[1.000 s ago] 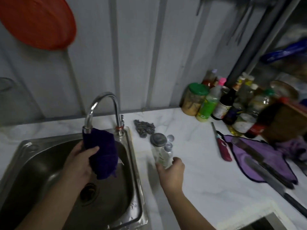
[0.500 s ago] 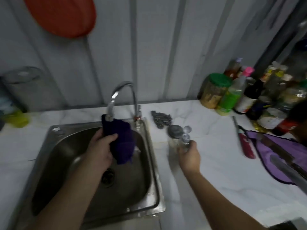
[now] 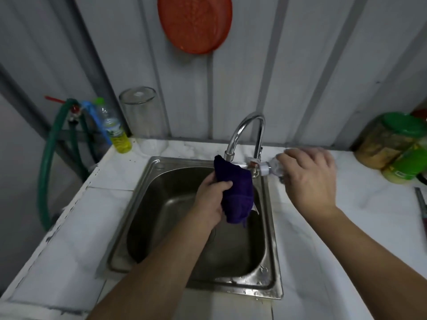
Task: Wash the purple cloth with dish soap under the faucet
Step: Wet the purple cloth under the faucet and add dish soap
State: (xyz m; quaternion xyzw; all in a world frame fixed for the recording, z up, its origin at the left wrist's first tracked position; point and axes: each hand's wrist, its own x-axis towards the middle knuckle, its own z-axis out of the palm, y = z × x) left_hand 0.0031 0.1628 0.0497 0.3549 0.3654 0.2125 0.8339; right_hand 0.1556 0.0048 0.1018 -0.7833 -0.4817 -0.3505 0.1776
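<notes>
The dark purple bunched cloth [image 3: 235, 190] hangs over the steel sink basin [image 3: 152, 227], its top edge touching the spout of the curved chrome faucet [image 3: 245, 130]. The left hand [image 3: 211, 199] has its grip pinched around the cloth's left side. The right hand [image 3: 309, 179] is curled around a small clear bottle [image 3: 273, 167], tipped sideways with its cap toward the cloth; motion blur hides the bottle's body, so it is probably the dish soap. Both sit above the white marble surface [image 3: 346, 227]. Near the right edge stand 2 green-lidded jars [image 3: 392, 139]. An orange round plate [image 3: 195, 21] hangs on the wall.
</notes>
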